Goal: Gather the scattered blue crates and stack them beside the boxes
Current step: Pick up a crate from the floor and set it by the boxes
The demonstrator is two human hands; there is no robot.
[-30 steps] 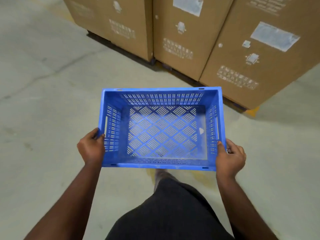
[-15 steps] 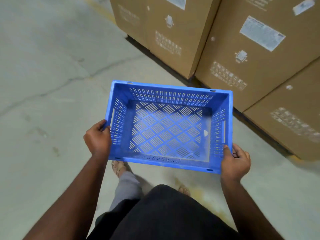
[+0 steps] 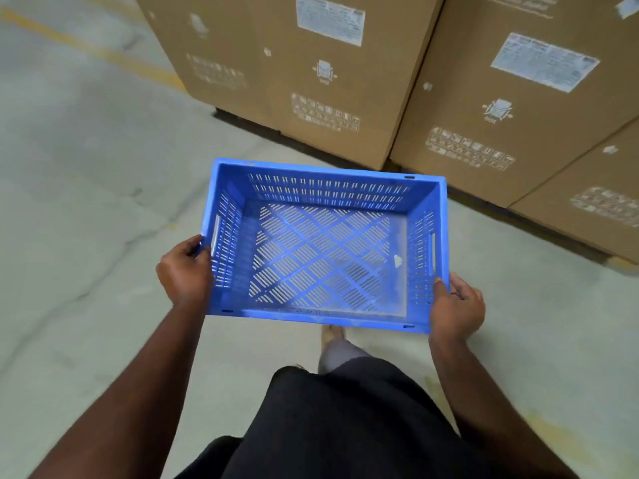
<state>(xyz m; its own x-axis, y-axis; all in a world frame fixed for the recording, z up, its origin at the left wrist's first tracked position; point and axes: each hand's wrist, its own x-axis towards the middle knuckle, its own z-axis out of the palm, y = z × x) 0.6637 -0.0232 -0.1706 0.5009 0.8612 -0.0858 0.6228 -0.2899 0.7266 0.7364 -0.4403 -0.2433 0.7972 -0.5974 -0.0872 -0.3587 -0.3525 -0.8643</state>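
Note:
An empty blue slatted crate [image 3: 325,205] hangs level in front of me, above the concrete floor. My left hand [image 3: 185,271] grips its left short wall near the handle slot, fingers curled over the rim. At the crate's near right corner my right hand [image 3: 456,307] grips the right wall. A small white scrap lies on the crate's bottom near the right side. Large brown cardboard boxes [image 3: 311,74] stand just beyond the crate's far rim.
The boxes form a row running from upper middle to the right edge, resting on dark pallets. Grey concrete floor [image 3: 86,188] spreads to the left, with a yellow line at the far upper left. My foot [image 3: 333,335] shows below the crate.
I have walked closer to the boxes with the crate held in both hands; the boxes now loom larger and have shifted left in view. Both grips are unchanged.

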